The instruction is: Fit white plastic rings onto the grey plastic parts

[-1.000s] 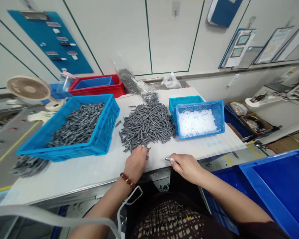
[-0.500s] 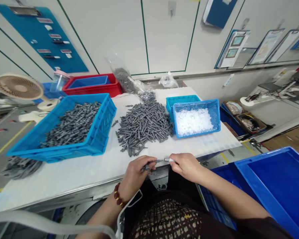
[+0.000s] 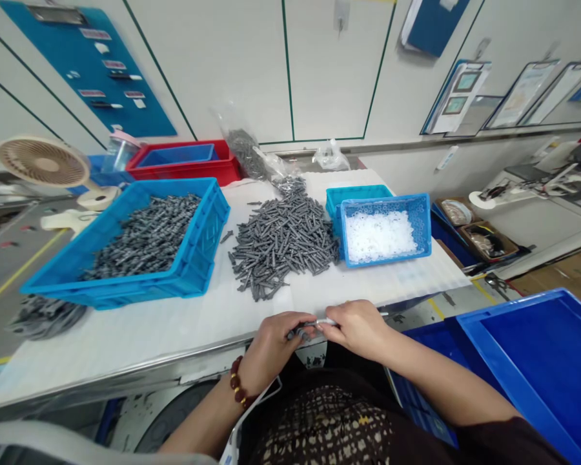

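Near the table's front edge, my left hand (image 3: 277,336) is closed around a few grey ribbed parts (image 3: 299,332). Beside it my right hand (image 3: 358,326) grips a thin white tool (image 3: 328,321), whose tip meets the grey part at my left fingertips. Beyond both hands lies a heap of grey parts (image 3: 285,242) on the white-covered table. To its right a blue bin (image 3: 387,260) of small white pieces leans on a teal bin (image 3: 358,192). A large blue crate (image 3: 198,258) at the left holds more grey parts.
A red bin (image 3: 184,170) and a bag of grey parts (image 3: 246,152) stand at the back. A fan (image 3: 43,161) is at the far left. Blue trays (image 3: 537,361) sit low at the right, beyond the table edge.
The white tool now shows more of its length, sticking out on both sides of my right fingers. Both hands appear slightly lower and further right in the view, which has shifted a little.
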The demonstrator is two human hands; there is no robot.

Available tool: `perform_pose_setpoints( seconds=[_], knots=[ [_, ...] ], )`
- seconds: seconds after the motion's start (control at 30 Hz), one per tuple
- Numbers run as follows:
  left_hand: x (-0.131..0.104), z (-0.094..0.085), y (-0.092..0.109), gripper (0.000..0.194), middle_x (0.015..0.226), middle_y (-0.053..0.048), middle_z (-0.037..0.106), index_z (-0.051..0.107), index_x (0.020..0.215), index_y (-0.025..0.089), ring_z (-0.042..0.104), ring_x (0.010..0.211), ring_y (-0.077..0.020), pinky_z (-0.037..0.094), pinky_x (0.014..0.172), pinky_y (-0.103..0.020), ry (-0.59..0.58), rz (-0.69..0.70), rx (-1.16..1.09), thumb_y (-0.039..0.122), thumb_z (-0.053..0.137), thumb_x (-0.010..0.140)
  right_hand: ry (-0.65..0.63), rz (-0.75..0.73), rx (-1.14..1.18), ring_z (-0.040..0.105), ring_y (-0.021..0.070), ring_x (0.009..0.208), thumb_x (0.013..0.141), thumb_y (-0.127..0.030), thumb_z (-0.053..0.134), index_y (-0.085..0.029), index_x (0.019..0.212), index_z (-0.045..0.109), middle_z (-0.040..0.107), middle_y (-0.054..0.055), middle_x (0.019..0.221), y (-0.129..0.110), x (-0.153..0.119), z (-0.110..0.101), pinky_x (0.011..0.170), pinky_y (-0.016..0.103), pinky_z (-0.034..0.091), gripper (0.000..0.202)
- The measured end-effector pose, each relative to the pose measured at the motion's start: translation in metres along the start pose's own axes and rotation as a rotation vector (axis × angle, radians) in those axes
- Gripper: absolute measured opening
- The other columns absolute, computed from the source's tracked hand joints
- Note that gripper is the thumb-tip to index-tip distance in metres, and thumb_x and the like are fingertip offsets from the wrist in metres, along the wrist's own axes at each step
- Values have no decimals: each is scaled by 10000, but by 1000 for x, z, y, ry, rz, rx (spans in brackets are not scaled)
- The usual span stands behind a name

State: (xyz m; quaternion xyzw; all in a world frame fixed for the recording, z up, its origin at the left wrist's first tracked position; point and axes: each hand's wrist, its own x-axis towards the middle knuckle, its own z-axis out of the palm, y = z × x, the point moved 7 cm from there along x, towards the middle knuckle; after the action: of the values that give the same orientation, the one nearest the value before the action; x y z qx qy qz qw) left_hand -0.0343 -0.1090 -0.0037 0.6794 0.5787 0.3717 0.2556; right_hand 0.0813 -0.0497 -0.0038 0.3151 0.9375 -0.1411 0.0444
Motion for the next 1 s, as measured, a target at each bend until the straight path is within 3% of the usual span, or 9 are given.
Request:
perform_pose_setpoints(
  seconds=[0.23,0.37,0.53,0.7,1.0],
  knots=[
    [-2,0,-7,240,746,-28,709,670,973,207,659,688,-151,546,668,-258,-24,-43,-82,169,481,830,-74,-107,84,592,165,728,875,-254,448,-179,907,607,678,48,871,-5,-1,1,595,250,287,179],
    [-4,0,-9,211,720,-26,704,673,948,197,652,655,-148,548,641,-255,-9,-58,-114,189,496,835,-101,-123,90,586,166,741,883,-238,439,-172,902,599,673,51,878,-7,-1,4,608,247,289,174],
    [-4,-3,-6,193,700,-19,702,670,930,188,640,611,-133,541,640,-250,-3,-31,-88,184,502,835,-74,-108,54,590,164,693,875,-258,457,-168,851,613,680,48,822,-5,0,6,571,252,252,183],
    [-5,-3,-1,179,707,-20,704,669,928,194,645,626,-134,532,650,-243,-12,-17,-67,201,511,844,-17,-75,28,598,168,674,890,-383,441,-181,811,641,688,48,765,-3,1,6,547,254,228,295],
    [-6,0,-8,184,729,-40,709,694,922,196,650,674,-153,532,642,-244,6,-79,-165,240,555,810,14,59,-2,615,187,684,843,-490,476,-177,793,670,693,67,741,3,5,8,555,246,283,372]
  ],
)
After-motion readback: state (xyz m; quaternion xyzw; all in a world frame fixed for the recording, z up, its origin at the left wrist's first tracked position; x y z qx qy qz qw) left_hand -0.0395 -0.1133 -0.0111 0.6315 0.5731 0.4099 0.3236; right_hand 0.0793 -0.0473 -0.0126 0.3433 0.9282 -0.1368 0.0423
